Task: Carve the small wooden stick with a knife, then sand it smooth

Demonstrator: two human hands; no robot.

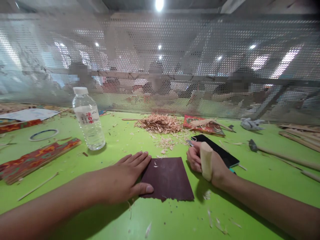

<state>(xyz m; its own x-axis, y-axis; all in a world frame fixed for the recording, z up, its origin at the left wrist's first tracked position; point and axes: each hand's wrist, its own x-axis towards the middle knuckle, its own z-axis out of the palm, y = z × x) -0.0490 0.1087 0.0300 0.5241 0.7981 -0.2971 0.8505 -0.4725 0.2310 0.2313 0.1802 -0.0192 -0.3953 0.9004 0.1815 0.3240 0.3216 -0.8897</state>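
Note:
My left hand (125,178) lies flat with fingers stretched out, palm down over the left side of a sheet of dark brown sandpaper (168,178). The sheet rests on the green table, and its near edge is torn. My right hand (197,160) is closed around a pale piece of wood (206,161), just right of the sheet. The wood's thick, blunt end points up and toward me; the rest is hidden in my fingers. A small metallic tip (190,143) shows beyond the fingers; I cannot tell what it belongs to. Behind this hand lies a black phone (218,151).
A water bottle (90,121) stands at left, near painted wooden strips (41,160) and a tape roll (43,134). Wood shavings (160,124) are heaped at the back. A hammer-like tool (282,154) lies right. A perforated metal screen (160,50) closes the far side, with people behind.

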